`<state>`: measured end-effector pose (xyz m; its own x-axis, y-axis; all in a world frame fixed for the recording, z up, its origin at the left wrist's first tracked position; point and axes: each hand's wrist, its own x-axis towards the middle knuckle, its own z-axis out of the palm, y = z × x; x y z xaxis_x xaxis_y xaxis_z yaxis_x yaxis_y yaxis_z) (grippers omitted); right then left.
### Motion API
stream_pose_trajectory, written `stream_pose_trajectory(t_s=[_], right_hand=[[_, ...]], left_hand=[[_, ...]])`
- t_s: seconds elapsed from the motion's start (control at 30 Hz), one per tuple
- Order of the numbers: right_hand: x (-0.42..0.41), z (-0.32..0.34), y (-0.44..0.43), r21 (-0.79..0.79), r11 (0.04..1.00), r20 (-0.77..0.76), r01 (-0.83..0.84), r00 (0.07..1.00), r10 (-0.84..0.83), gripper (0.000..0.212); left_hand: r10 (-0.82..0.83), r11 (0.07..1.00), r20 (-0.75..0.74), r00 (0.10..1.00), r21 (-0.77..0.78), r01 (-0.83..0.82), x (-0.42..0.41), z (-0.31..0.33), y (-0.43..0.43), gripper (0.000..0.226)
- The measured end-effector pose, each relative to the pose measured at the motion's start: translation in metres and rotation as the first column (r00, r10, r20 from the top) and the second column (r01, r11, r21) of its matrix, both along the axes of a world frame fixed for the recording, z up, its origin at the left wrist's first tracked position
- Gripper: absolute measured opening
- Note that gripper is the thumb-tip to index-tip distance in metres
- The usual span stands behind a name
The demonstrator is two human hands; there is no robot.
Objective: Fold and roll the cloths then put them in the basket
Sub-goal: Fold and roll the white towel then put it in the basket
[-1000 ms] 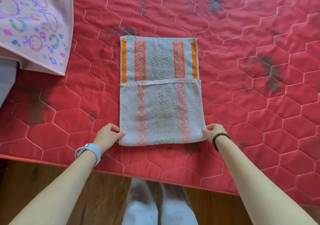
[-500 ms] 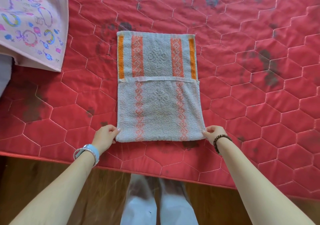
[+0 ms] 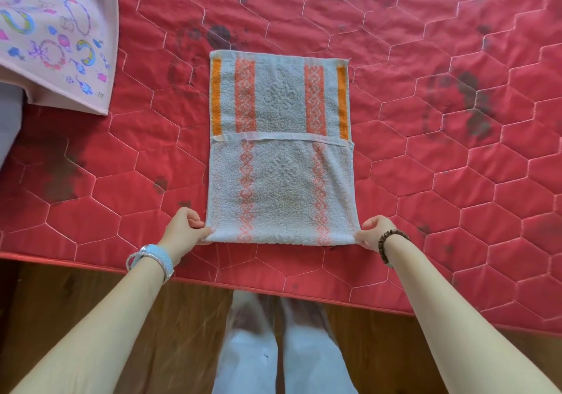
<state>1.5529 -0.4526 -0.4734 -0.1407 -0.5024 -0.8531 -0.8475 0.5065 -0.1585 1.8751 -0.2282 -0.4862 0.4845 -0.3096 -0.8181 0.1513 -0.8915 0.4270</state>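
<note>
The left hand (image 3: 182, 233) and the right hand (image 3: 373, 232) are pinching with curled fingers (image 3: 192, 218) the near corners of the folded towel (image 3: 281, 156), which is lying between them on the bed (image 3: 431, 165).

Both arms reach forward, forearms bare. The left hand (image 3: 182, 229) pinches the near left corner of the towel (image 3: 279, 181); the right hand (image 3: 372, 231) pinches the near right corner.

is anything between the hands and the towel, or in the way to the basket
Nothing between them: the left hand and right hand each pinch a near corner of the towel. The basket is not in view, so that path cannot be judged.
</note>
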Motion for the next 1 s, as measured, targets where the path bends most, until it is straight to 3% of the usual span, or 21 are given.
stream_pose_trajectory(t_s=[0.07,0.13,0.27,0.37,0.47,0.57,0.67,0.8,1.0], right_hand=[[-0.002,0.004,0.000,0.057,0.998,0.089,0.000,0.996,-0.005,0.018],[0.001,0.008,-0.002,0.084,0.996,0.197,-0.022,0.980,0.005,0.029],[0.010,0.016,-0.014,0.026,0.999,0.320,-0.018,0.947,0.009,0.054],[0.010,0.017,-0.021,-0.089,0.982,0.386,-0.169,0.903,0.190,0.066],[0.010,0.020,-0.025,-0.239,0.949,0.332,-0.206,0.901,0.279,0.048],[0.013,0.016,-0.026,-0.441,0.845,0.165,-0.302,0.898,0.407,0.021],[0.018,0.012,-0.034,-0.563,0.782,0.161,-0.268,0.892,0.422,0.017],[0.042,0.016,-0.054,-0.574,0.805,0.290,-0.152,0.882,0.373,0.011],[0.097,0.020,-0.109,-0.643,0.761,0.292,-0.083,0.892,0.344,0.010]], left_hand=[[-0.020,1.000,-0.090,0.996,-0.012,0.019,0.002,0.006,-0.003,0.016],[-0.024,0.999,-0.166,0.986,-0.042,0.017,0.004,0.012,-0.007,0.011],[0.036,0.991,-0.186,0.982,-0.120,-0.059,0.010,0.019,-0.017,0.038],[-0.040,0.968,-0.138,0.990,-0.251,0.004,0.014,0.021,-0.016,0.036],[-0.158,0.946,0.002,0.987,-0.286,0.152,0.014,0.022,-0.015,0.038],[-0.184,0.938,0.195,0.963,-0.257,0.231,0.013,0.017,-0.020,0.023],[-0.161,0.937,0.399,0.902,-0.224,0.267,0.017,0.012,-0.032,0.013],[-0.010,0.907,0.352,0.936,-0.391,0.156,0.022,0.018,-0.059,0.011],[0.133,0.888,0.516,0.846,-0.441,0.129,0.050,0.027,-0.136,0.020]])
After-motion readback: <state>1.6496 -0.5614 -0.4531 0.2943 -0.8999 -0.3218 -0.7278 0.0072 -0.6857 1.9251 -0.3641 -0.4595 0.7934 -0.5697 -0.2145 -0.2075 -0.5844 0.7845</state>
